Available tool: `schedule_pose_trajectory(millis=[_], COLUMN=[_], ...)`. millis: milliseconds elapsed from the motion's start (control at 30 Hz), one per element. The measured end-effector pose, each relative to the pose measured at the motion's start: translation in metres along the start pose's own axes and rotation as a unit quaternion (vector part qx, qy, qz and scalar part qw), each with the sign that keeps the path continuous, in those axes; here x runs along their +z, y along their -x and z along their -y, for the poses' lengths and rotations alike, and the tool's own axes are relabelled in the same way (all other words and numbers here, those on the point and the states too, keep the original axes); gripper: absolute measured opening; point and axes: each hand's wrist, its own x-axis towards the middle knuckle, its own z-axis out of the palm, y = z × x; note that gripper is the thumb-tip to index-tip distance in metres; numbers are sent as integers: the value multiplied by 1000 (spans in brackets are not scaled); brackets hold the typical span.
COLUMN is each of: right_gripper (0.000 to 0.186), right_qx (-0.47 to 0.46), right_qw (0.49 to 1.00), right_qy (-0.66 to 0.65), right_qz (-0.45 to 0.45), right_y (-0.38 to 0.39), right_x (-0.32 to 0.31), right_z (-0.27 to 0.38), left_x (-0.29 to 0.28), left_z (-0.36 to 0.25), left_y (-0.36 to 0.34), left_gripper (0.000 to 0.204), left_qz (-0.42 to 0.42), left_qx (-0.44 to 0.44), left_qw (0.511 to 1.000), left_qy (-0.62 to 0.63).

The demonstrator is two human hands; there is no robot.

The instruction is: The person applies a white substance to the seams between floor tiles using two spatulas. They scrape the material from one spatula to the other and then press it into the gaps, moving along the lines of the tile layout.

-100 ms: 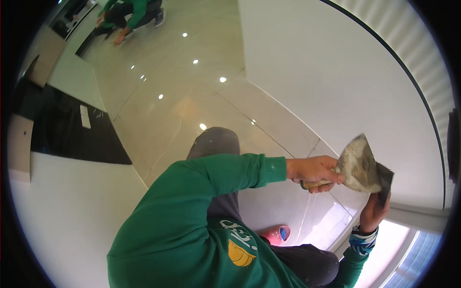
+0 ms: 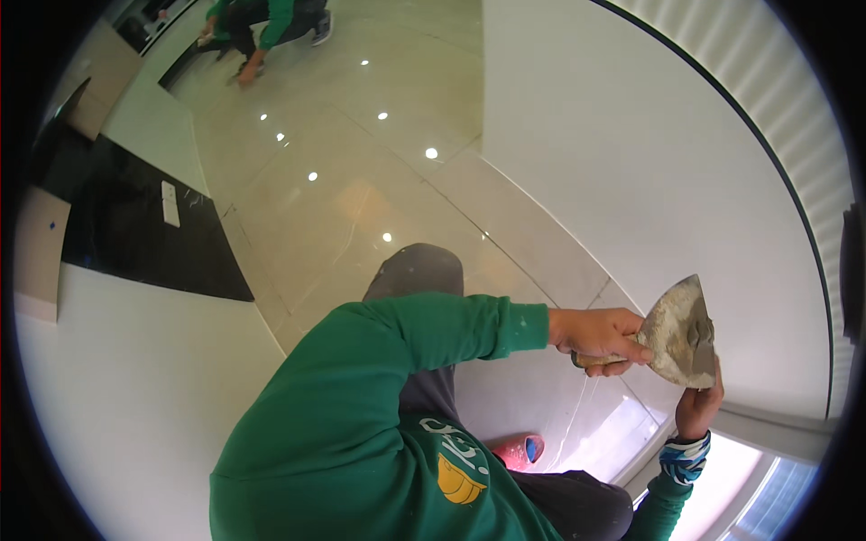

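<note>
My left hand (image 2: 598, 338) grips a wide putty knife (image 2: 672, 338) by its worn handle. Its fan-shaped blade is crusted pale, with a grey lump of filler (image 2: 700, 334) near the right edge. My right hand (image 2: 700, 406), with a patterned band at the wrist, is raised just below that blade, closed around a scraper whose dark blade is now mostly hidden behind the putty knife. Both hands are beside a white panel (image 2: 649, 162) on my right.
Glossy floor tiles (image 2: 343, 207) surround my knee. At left are a white board (image 2: 135, 388) and a black strip (image 2: 135, 234) with a socket. A red slipper (image 2: 516, 451) lies below. A co-worker in green (image 2: 271, 32) crouches at upper left. A bright opening (image 2: 722, 478) is at lower right.
The putty knife and my left hand sit slightly lower and farther right. The dark scraper blade has slipped mostly behind it, and grey filler now shows on the knife's blade.
</note>
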Motion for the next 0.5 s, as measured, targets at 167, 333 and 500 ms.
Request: schedule_pose_trajectory(millis=[167,333,500], right_gripper=[37,32,33], right_qx=[206,360,363], right_qw=[937,738,642], right_qy=[-274,-567,-675], right_qz=[-66,-70,-10], right_y=[-9,-33,-52], right_x=[-3,-4,5], right_z=[22,82,120], left_x=[-2,-11,-13], left_z=[-15,-4,6], left_y=[14,7,-9], left_gripper=[31,43,65], left_qz=[-112,-304,-250], left_qx=[126,310,394], left_qw=[954,743,666], left_qy=[-248,-510,-582])
